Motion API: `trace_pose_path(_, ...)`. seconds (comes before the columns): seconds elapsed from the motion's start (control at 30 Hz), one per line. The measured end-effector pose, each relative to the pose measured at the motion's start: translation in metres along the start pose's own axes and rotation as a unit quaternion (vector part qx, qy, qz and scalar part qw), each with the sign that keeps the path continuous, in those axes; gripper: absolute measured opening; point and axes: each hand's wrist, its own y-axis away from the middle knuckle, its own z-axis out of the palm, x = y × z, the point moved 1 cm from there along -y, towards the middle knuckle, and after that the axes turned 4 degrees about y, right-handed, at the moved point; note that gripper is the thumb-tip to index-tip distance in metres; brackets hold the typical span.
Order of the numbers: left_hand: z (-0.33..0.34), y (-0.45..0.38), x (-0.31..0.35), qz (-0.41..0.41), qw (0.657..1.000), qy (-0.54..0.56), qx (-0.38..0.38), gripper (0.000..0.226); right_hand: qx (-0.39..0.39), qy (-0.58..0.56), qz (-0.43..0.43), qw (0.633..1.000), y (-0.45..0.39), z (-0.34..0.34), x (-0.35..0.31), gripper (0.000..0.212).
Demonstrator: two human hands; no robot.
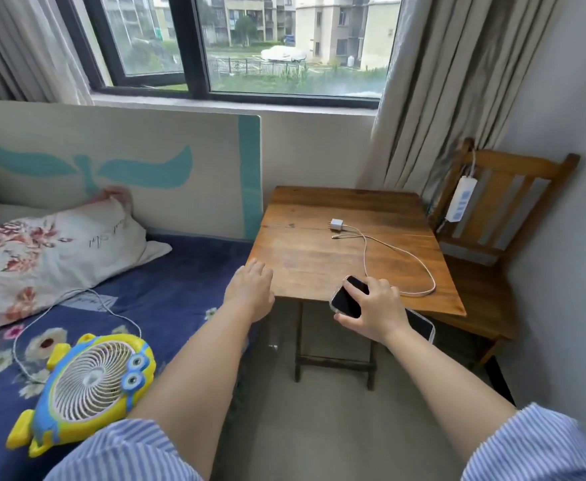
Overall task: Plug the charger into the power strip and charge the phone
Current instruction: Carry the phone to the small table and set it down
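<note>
A white charger block [336, 224] lies near the middle of the small wooden table [305, 251], and its pale cable [402, 252] loops toward the front right corner. My right hand [374, 308] grips a black-screened phone [347, 298] at the table's front edge; the phone sticks out on both sides of the hand. My left hand [251, 288] rests palm-down on the front left corner, fingers apart, holding nothing. A white power strip [461, 199] hangs on the back of the wooden chair [499, 216] to the right of the table.
A bed with a blue floral sheet [166, 293] lies on the left, with a flowered pillow [52, 251] and a yellow-blue cartoon fan [90, 387] with a white cord on it. A curtain [433, 98] hangs behind the chair. Grey floor shows under the table.
</note>
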Motion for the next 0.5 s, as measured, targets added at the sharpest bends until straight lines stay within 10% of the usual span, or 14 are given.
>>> trace_pose_path(0.5,0.09,-0.26,-0.108,-0.067,0.993,0.064,-0.067,0.038,-0.091,-0.001,-0.015,0.996,-0.28,0.101,0.0,0.071)
